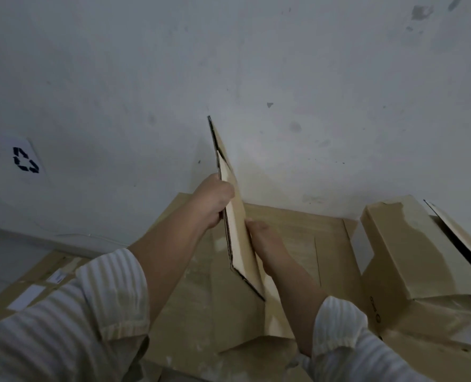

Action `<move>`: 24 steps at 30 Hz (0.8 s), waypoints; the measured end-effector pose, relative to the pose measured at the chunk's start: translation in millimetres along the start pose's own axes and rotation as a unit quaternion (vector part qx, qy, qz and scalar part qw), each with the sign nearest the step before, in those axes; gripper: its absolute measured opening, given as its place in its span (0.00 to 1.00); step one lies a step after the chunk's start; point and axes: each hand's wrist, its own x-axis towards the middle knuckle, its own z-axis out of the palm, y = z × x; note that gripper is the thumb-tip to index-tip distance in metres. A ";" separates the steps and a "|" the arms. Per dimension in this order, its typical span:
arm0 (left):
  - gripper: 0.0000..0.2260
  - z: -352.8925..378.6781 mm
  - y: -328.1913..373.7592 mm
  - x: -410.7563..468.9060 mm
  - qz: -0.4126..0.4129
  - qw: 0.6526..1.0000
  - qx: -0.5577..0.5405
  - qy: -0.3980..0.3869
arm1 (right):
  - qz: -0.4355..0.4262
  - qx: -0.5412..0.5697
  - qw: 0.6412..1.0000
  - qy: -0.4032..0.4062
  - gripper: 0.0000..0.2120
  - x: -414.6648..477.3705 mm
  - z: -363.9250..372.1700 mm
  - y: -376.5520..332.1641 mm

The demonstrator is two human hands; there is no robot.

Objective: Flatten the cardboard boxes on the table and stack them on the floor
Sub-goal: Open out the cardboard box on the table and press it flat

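Note:
A flattened brown cardboard box (238,216) stands on edge in the middle of the view, its thin side turned to me. My left hand (215,201) grips its left face near the upper part. My right hand (264,241) presses against its right face lower down, fingers wrapped on the board. Beneath it lies a large flat cardboard sheet (297,244). An unflattened brown box (410,249) sits at the right, with an open flap along its right side.
A stained white wall (256,64) fills the upper view. At the left, a white surface carries a recycling symbol (26,160). More flat cardboard with white labels (30,296) lies at the lower left.

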 end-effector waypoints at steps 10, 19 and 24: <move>0.10 -83.7 0.4 0.5 -0.014 1.000 0.003 -0.010 | -0.056 -0.160 0.985 0.031 0.17 12.6 39.5 -2.6; 0.11 -193.2 -56.6 27.4 -0.091 0.989 0.117 0.004 | -0.065 -0.353 0.934 0.004 0.21 29.7 128.1 53.1; 0.11 -236.7 -108.0 44.5 -0.128 0.973 0.191 0.004 | -0.008 -0.456 0.890 0.002 0.27 32.4 163.2 60.8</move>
